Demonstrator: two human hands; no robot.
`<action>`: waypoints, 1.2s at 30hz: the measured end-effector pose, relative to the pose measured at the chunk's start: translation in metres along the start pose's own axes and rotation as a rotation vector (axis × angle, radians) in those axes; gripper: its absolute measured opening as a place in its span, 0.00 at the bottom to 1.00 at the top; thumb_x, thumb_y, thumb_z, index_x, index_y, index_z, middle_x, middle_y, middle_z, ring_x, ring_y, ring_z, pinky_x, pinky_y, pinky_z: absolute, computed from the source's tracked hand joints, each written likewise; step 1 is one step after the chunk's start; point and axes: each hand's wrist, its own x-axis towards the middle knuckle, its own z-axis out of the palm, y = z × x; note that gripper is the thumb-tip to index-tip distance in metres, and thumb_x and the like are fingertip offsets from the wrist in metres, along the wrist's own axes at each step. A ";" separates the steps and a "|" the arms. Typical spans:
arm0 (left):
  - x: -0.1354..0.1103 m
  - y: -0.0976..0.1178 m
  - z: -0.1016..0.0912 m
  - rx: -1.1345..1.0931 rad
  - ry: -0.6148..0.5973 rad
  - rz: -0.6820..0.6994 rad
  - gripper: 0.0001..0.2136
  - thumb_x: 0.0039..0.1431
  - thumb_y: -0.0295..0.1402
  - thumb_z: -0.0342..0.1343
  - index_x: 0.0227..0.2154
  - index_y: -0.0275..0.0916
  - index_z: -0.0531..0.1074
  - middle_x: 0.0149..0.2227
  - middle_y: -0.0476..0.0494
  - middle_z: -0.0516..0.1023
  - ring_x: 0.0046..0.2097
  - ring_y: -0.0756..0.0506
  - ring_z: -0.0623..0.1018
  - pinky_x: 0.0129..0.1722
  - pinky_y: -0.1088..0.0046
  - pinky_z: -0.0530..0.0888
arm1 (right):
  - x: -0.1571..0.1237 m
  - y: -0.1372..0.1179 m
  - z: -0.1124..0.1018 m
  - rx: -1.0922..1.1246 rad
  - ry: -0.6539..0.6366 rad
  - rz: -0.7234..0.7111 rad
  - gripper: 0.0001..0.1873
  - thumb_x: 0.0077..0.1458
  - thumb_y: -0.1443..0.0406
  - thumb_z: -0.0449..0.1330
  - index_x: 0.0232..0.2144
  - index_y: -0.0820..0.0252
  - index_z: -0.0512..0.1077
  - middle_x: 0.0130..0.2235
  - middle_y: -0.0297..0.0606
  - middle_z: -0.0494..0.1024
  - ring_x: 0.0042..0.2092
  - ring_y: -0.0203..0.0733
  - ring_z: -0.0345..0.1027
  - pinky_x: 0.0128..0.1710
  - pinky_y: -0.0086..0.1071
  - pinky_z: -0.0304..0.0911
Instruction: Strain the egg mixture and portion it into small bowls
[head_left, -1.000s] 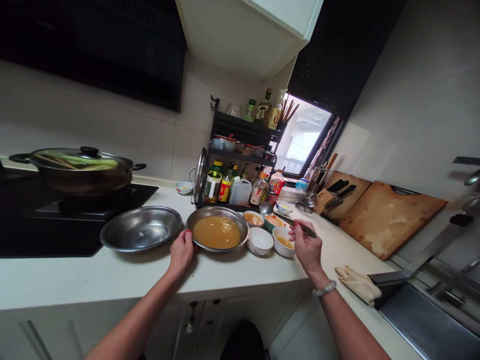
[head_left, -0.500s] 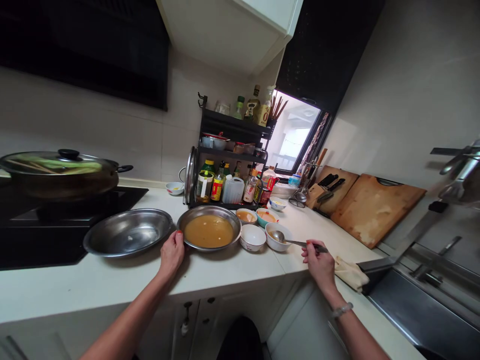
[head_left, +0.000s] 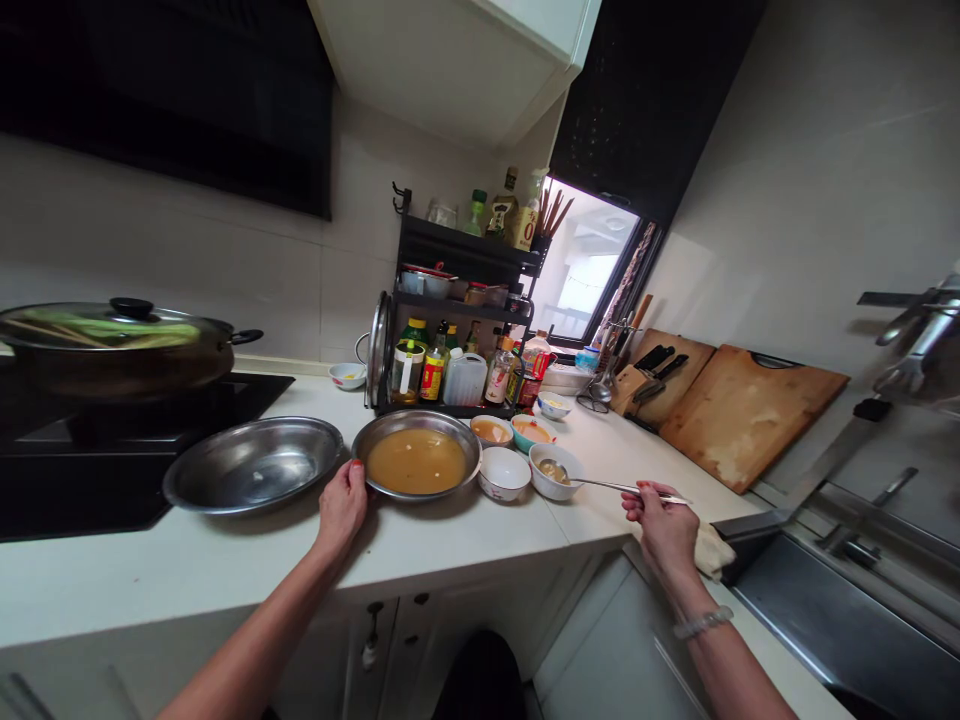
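Note:
My left hand [head_left: 343, 503] grips the near rim of a steel bowl [head_left: 417, 463] full of brownish-yellow liquid on the white counter. My right hand [head_left: 661, 516] pinches the end of a long metal spoon [head_left: 592, 481]. The spoon's head rests in a small white bowl [head_left: 553, 472] with yellowish contents. Another small white bowl [head_left: 503, 471], empty-looking, stands between that bowl and the steel one. Two more small bowls [head_left: 512, 431] with orange sauce sit just behind.
An empty steel dish [head_left: 253, 464] lies left of the full one. A lidded wok [head_left: 112, 345] sits on the black hob at left. A black rack [head_left: 457, 330] of bottles stands at the back. Wooden cutting boards [head_left: 742, 415], a knife block, a cloth [head_left: 709, 550] and the sink [head_left: 832, 610] are at right.
My right hand slid back along the spoon handle toward its end and moved right. The spoon head has settled lower in the small white bowl. My left hand stays on the steel bowl.

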 end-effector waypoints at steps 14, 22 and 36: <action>-0.001 0.003 -0.001 0.003 0.006 0.006 0.19 0.59 0.42 0.37 0.29 0.39 0.71 0.20 0.44 0.73 0.27 0.42 0.74 0.28 0.71 0.65 | -0.002 -0.031 0.008 0.056 -0.025 0.013 0.17 0.35 0.60 0.67 0.28 0.64 0.68 0.18 0.34 0.74 0.17 0.34 0.66 0.13 0.22 0.59; -0.002 0.002 0.000 -0.036 0.001 0.005 0.19 0.60 0.43 0.37 0.29 0.39 0.69 0.19 0.46 0.72 0.26 0.43 0.74 0.28 0.71 0.64 | -0.009 -0.048 0.030 0.066 -0.114 -0.008 0.17 0.37 0.60 0.67 0.28 0.64 0.69 0.19 0.35 0.75 0.18 0.34 0.67 0.13 0.23 0.59; -0.003 0.003 -0.001 -0.062 0.006 0.024 0.18 0.60 0.42 0.37 0.28 0.39 0.68 0.19 0.47 0.71 0.26 0.44 0.73 0.29 0.71 0.64 | -0.069 -0.042 0.139 0.015 -0.545 -0.188 0.13 0.53 0.56 0.59 0.34 0.61 0.69 0.18 0.29 0.71 0.19 0.33 0.66 0.20 0.27 0.66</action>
